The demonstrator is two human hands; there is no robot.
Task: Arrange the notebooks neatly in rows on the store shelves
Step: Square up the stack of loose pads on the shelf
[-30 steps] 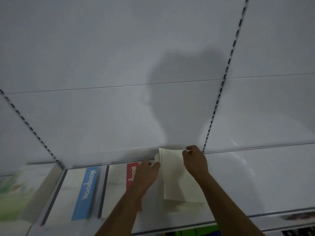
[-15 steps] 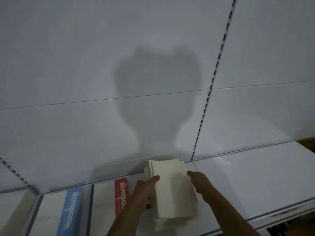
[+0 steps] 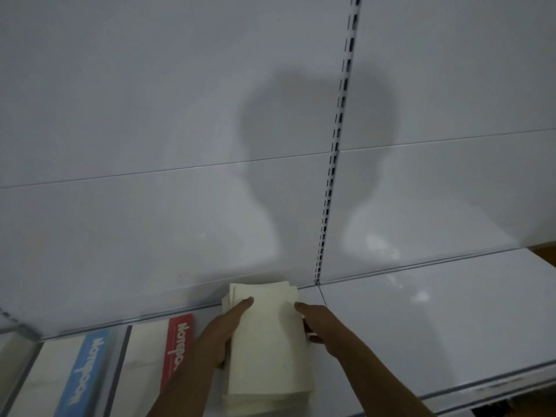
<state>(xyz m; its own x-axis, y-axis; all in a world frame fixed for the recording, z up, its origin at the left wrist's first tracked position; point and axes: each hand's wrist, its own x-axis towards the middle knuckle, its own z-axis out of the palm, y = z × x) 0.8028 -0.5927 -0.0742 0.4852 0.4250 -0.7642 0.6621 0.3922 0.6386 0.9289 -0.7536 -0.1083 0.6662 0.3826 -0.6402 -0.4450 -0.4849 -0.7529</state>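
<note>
stack [image 3: 267, 347] nearer shelf front | both hands [image 3: 219, 332] [image 3: 323, 325] grasp it | red-band notebook [image 3: 177, 347] just left

A shop — white slotted shelving [image 3: 451, 320], notebooks [image 3: 177, 344] displayed.
</note>
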